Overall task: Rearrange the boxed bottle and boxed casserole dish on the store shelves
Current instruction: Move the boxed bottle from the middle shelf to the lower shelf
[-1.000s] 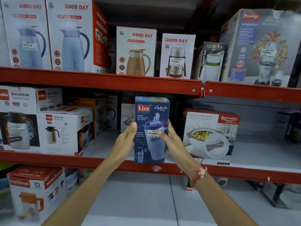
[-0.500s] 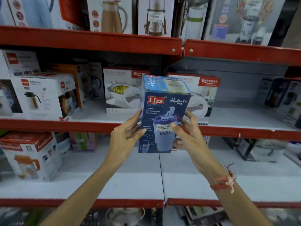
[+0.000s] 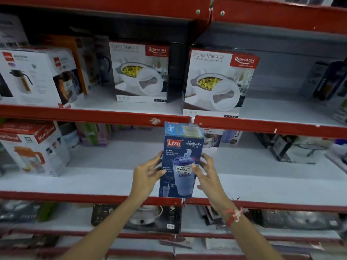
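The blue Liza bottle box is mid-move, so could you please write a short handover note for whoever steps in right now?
Left hand and right hand: both grip the upright Liza bottle box by its sides, in front of the lower shelf, near its front edge.
Casserole boxes: one at the front right and one further back to the left, both on the shelf above.
Done: bottle box is in hand.
Left: set the bottle box down, then reposition a casserole box.
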The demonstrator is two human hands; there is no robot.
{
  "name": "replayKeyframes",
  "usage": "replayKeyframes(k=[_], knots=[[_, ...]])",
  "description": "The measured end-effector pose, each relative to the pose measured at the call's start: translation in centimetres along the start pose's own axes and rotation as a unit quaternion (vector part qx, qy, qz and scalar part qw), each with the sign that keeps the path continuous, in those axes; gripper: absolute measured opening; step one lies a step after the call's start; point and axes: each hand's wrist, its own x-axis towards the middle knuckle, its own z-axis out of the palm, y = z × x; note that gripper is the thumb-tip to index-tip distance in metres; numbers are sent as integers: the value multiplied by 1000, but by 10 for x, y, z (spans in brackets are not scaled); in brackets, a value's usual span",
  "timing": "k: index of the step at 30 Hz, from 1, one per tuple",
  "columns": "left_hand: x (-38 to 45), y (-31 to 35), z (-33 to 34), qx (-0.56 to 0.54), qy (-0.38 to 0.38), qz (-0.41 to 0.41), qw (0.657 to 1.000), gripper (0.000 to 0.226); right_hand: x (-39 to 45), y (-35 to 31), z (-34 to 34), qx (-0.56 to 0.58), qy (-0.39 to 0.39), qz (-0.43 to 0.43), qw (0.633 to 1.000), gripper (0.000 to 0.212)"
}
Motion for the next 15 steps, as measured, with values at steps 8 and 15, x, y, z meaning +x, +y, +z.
replayKeyframes(k=[8,15], knots=[[27,-39,18,93,110,-42,989,45,28,51,18,15,28,-4,999,45],[35,-60,23,120,111,-63,985,41,50,72,25,10,30,16,999,40]])
